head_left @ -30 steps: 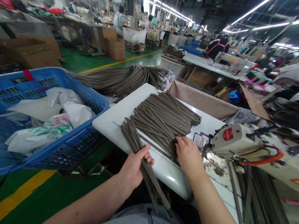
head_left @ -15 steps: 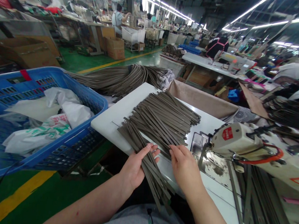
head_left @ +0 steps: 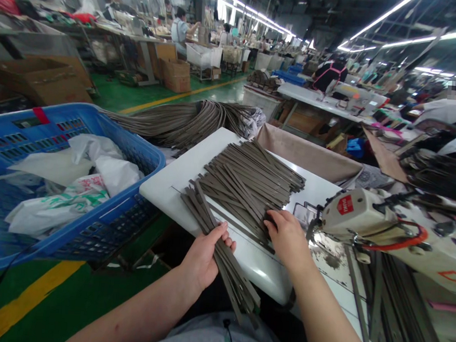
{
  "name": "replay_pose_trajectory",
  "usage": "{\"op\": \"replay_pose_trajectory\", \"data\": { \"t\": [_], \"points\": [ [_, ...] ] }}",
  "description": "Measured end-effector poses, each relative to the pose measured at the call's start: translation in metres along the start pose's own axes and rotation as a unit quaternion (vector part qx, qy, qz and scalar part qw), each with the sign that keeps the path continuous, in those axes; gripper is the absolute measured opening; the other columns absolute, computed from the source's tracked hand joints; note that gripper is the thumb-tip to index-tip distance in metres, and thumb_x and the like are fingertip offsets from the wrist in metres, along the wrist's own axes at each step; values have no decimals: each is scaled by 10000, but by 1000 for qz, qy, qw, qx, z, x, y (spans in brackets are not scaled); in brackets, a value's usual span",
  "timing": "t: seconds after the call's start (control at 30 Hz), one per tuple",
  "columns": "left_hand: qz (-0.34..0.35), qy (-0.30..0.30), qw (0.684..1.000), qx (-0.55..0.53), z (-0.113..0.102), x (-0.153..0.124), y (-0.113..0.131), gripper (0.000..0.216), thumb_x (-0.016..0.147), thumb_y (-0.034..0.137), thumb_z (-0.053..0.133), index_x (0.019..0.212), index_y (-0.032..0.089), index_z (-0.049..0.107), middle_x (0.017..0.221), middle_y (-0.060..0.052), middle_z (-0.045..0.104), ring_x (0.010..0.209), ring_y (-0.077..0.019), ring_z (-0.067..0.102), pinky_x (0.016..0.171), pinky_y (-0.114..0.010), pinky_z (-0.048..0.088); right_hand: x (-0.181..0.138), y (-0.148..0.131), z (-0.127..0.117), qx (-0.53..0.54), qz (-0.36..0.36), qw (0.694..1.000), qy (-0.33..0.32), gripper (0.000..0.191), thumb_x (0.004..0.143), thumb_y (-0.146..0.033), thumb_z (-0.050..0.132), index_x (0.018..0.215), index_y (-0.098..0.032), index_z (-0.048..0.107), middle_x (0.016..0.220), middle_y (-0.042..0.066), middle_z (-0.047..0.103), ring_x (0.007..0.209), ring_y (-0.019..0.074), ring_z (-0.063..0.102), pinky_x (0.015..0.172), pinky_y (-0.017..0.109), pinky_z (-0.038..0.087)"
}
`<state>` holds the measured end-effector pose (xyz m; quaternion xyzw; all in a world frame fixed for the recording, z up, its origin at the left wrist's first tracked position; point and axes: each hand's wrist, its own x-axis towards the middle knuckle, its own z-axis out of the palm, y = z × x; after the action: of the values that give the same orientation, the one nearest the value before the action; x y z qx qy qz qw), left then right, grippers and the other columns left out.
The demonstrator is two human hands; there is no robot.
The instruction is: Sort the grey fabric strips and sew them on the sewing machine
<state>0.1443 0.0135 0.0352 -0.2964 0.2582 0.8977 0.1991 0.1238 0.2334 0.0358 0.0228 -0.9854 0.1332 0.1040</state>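
Note:
My left hand (head_left: 206, 253) is closed round a bundle of flat grey-brown strips (head_left: 230, 275), which slants from the white tabletop down toward my lap. At the near right edge of a spread pile of similar strips (head_left: 247, 177), my right hand (head_left: 288, 235) has its thumb and fingers curled about some strip ends. How many strips lie between those fingertips is hidden. One loose strip (head_left: 243, 227) lies on the table between the pile and the held bundle. The white sewing table (head_left: 164, 187) carries the pile.
A sewing machine (head_left: 380, 223) stands at the right, with more long strips (head_left: 401, 308) beside it. On the left is a blue basket (head_left: 132, 198) holding white plastic bags (head_left: 82, 192). Behind the table lies a large bundle of long strips (head_left: 185, 118). Other people work farther back.
My right hand has shifted right and slightly up along the pile's near edge. The bundle in my left hand looks narrower and more even. A loose strip now shows apart from the pile.

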Motion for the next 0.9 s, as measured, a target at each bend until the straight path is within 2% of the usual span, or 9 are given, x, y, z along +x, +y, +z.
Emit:
{"op": "replay_pose_trajectory", "data": {
  "t": [0.17, 0.33, 0.47, 0.6, 0.67, 0.73, 0.8, 0.9],
  "points": [
    [-1, 8, 1000, 7, 1, 0, 0, 163, 956, 82, 653, 828, 143, 570, 652, 17, 520, 567, -101, 526, 639, -259, 587, 1, -2, -2, -12, 16, 1000, -2, 315, 997, -222, 501, 1166, -171, 761, 1057, 135, 722, 996, 270, 682, 955, 400, 539],
    [4, -6, 1000, 8, -2, 2, -2, 152, 930, 85, 684, 834, 142, 579, 665, 16, 523, 582, -103, 533, 655, -261, 588, 2, -2, -1, 0, 12, 1000, 4, 249, 953, -212, 563, 1117, -167, 746, 1037, 111, 706, 953, 251, 682, 906, 372, 545],
    [6, -17, 1000, 3, -5, 3, -3, 155, 899, 99, 719, 835, 144, 586, 676, 13, 527, 587, -108, 535, 655, -264, 587, 1, -7, -1, -5, 0, 1000, 30, 204, 935, -175, 542, 1062, -186, 702, 1044, 107, 707, 932, 247, 681, 857, 363, 537],
    [8, -17, 1000, 4, -5, 3, -3, 162, 895, 97, 719, 819, 145, 585, 674, 9, 531, 588, -113, 539, 653, -266, 586, 0, -19, -8, -55, 34, 997, 29, 249, 948, -132, 498, 1154, -149, 638, 1003, 126, 736, 889, 262, 696, 789, 352, 507],
    [6, -11, 1000, 5, -4, 3, -3, 158, 903, 92, 706, 812, 143, 587, 662, 11, 524, 580, -111, 533, 644, -262, 582, -1, -25, -11, -69, 52, 996, 12, 291, 956, -121, 488, 1216, -138, 618, 1050, 138, 745, 859, 256, 705, 751, 344, 491],
    [4, -8, 1000, 7, -3, 3, -3, 153, 907, 89, 700, 812, 140, 592, 654, 13, 517, 573, -109, 527, 640, -258, 580, -1, -29, -13, -63, 61, 996, -2, 269, 986, -165, 499, 1222, -157, 627, 1111, 138, 737, 847, 241, 711, 733, 335, 485],
    [4, -9, 1000, 8, -3, 3, -3, 153, 911, 92, 699, 812, 139, 592, 656, 13, 518, 572, -107, 526, 643, -259, 580, -2, -30, -12, -37, 67, 997, -18, 199, 1003, -277, 560, 1148, -183, 658, 1088, 116, 726, 830, 228, 709, 723, 327, 490],
    [5, -15, 1000, 7, -4, 4, -3, 155, 916, 91, 695, 815, 139, 588, 662, 10, 521, 577, -107, 529, 650, -262, 581, -2, -26, -6, 4, 73, 997, -29, 239, 919, -376, 716, 1069, -194, 674, 1029, 91, 698, 844, 228, 706, 745, 331, 516]
  ]
}}
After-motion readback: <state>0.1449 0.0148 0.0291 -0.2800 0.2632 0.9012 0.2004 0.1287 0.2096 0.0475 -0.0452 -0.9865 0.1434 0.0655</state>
